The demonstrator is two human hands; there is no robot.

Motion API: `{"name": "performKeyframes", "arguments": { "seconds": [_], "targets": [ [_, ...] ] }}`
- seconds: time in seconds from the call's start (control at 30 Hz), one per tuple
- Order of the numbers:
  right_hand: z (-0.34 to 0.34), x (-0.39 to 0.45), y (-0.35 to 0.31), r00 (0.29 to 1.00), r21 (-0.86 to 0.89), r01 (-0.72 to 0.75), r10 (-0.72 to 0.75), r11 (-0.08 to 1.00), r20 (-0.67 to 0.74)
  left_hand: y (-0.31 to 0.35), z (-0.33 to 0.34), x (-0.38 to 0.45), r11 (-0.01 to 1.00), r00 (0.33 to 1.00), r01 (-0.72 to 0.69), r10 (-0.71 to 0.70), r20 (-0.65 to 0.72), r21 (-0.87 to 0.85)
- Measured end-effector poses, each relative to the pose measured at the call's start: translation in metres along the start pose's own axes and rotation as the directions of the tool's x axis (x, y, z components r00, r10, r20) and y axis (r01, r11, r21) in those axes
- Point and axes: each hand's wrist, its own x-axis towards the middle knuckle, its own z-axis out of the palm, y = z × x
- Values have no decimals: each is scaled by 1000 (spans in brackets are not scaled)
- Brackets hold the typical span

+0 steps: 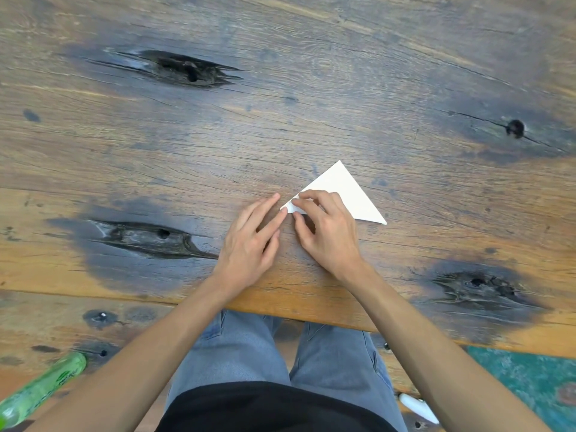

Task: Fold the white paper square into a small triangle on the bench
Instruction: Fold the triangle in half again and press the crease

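Observation:
The white paper (pixel 347 190) lies folded into a triangle on the wooden bench (pixel 280 120), a little right of centre. Its top corner points away from me and its right corner points to the lower right. My right hand (pixel 325 230) rests on the triangle's left part, and its thumb and fingertips pinch the left corner. My left hand (pixel 252 241) lies flat on the wood just left of that corner. Its fingers are straight and its fingertips touch the paper's tip. The right hand hides the triangle's lower left edge.
Dark knots and cracks mark the bench top at the upper left (pixel 187 70), left (pixel 146 238) and right (pixel 477 285). A green plastic bottle (pixel 40 391) lies at the lower left. Near my right forearm sits a white object (pixel 417 406), and a teal surface (pixel 530 388) fills the lower right.

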Motion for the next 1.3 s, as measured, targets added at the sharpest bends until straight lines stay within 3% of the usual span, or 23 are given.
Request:
{"name": "performKeyframes", "arguments": {
  "seconds": [0.13,0.37,0.57,1.03,1.1,1.23,1.3],
  "targets": [
    [-1,-1,4,997,-61,-12,17,998,78,11,1,3,996,999,-36,33,39,81],
    [2,-4,18,975,-106,-2,25,994,219,14,15,12,950,962,-145,70,264,275],
    [6,-11,32,972,-212,55,-3,976,237,6,20,8,923,961,-176,85,263,343],
    [-38,-54,92,953,-274,-119,187,954,240,6,21,8,922,962,-155,60,265,354],
    [-49,-62,99,942,-245,-166,227,955,247,7,20,8,927,963,-148,55,265,345],
    [-65,-53,97,906,-13,-386,382,922,180,8,20,8,938,967,-127,46,249,321],
    [-63,-32,80,927,28,-356,349,934,137,8,20,8,943,969,-124,48,242,308]
  ]
}}
